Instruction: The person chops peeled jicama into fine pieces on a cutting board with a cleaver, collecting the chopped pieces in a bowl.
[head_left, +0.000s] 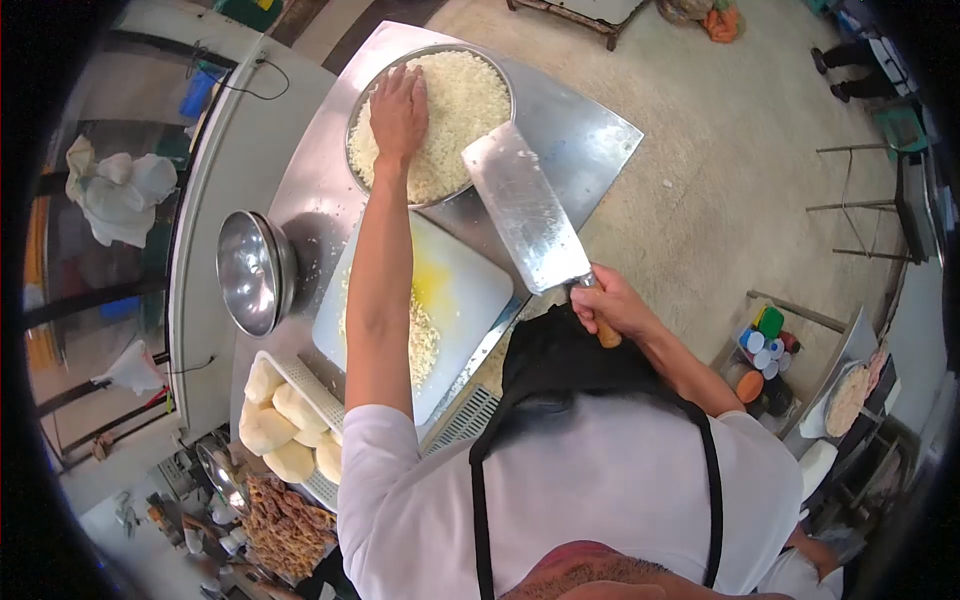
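My left hand [399, 112] lies with fingers stretched out on finely chopped pale food [460, 95] heaped in a large round metal bowl [513, 95]. My right hand [612, 302] grips the wooden handle of a cleaver [530, 205]. Its broad blade slants up and left, with its far end close to the bowl's rim. Between the arms lies a white cutting board [470, 285] with a yellow stain. More chopped bits [420, 345] are on the board, partly hidden behind my left forearm.
Nested metal bowls [250, 272] stand tilted at the left of the metal table [590, 125]. A white basket [310, 390] holds several large peeled pale vegetables [268, 428]. Browned food pieces [285, 525] lie lower left. Shelves with containers [768, 345] stand right, and a person [868, 70] is farther off.
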